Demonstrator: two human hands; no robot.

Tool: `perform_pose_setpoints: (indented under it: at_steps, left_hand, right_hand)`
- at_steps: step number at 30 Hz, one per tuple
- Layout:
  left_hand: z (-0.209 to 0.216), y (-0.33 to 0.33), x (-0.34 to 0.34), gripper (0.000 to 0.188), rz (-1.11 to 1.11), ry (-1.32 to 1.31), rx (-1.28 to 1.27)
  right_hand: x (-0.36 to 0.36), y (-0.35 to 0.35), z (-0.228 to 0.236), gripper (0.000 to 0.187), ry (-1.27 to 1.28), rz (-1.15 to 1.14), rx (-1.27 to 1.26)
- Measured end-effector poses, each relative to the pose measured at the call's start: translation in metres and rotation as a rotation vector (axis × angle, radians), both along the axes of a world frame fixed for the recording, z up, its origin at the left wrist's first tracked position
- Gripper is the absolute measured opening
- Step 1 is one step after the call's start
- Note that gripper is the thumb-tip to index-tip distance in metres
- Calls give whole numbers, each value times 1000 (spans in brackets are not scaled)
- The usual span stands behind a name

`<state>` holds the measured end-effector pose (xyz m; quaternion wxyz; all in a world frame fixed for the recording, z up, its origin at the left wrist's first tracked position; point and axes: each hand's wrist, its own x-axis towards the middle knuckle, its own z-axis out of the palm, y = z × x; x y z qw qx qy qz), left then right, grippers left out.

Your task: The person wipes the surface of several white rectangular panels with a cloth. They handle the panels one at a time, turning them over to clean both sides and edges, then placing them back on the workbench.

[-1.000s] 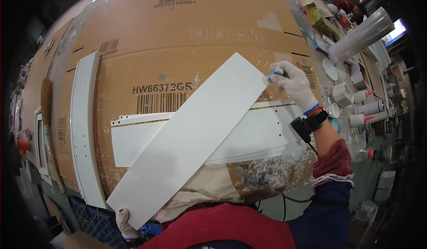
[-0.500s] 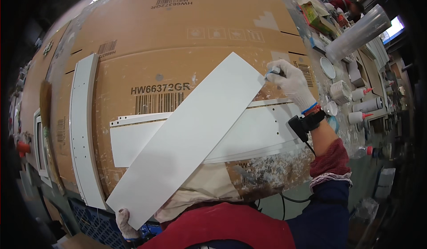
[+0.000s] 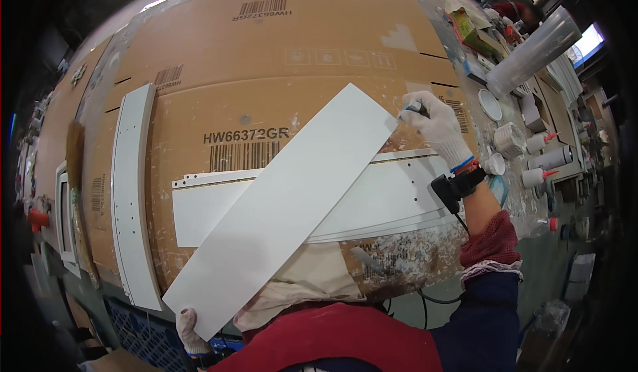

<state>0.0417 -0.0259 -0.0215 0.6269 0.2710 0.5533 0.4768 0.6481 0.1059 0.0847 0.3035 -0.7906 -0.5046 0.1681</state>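
A long white board (image 3: 286, 206) lies slantwise across another white board, its lower end near my body. My left hand (image 3: 191, 332), in a white knit glove, is closed on that lower end with the thumb on the top face. At the board's far right corner is my gloved right hand (image 3: 435, 125), its fingers closed round a small blue-grey piece (image 3: 412, 107) held against the edge; its exact kind does not show. Beneath, the second white board (image 3: 392, 196) has dark holes and a brown groove along its far edge.
Flattened cardboard (image 3: 319, 33) covers the table. A third white board with holes (image 3: 133, 206) lies at left, beside a long brush (image 3: 75, 159). At right stand a clear plastic roll (image 3: 535, 50), a white tape roll (image 3: 510, 139) and red-tipped bottles (image 3: 537, 177). A blue crate (image 3: 143, 335) is lower left.
The whole view has shifted slightly. Both hands stay at the same ends of the slanted board, and the right hand keeps the small blue-grey piece at its corner.
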Motion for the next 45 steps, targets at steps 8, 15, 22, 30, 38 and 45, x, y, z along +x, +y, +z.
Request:
perform_pose_setpoints:
  at_steps: [8, 15, 22, 30, 38, 45]
  left_hand:
    - [-23, -1, -17, 38, -8, 81, 16]
    - [2, 8, 9, 39, -54, -147, -7]
    - [7, 3, 7, 25, 51, 80, -93]
    - [67, -20, -7, 27, -44, 916, 418]
    - [100, 18, 56, 13, -354, 1069, 1061]
    - [14, 14, 54, 57, 182, 314, 587]
  right_hand:
    - [15, -5, 2, 30, -555, 32, -3]
    - [-21, -124, 43, 50, 508, -43, -122]
    - [-59, -200, 15, 38, 187, 64, -505]
    - [-72, -184, 29, 46, 515, 9, -40]
    - [-137, -149, -3, 48, 1623, -62, 308]
    - [-145, -134, -20, 27, 1422, -128, 218]
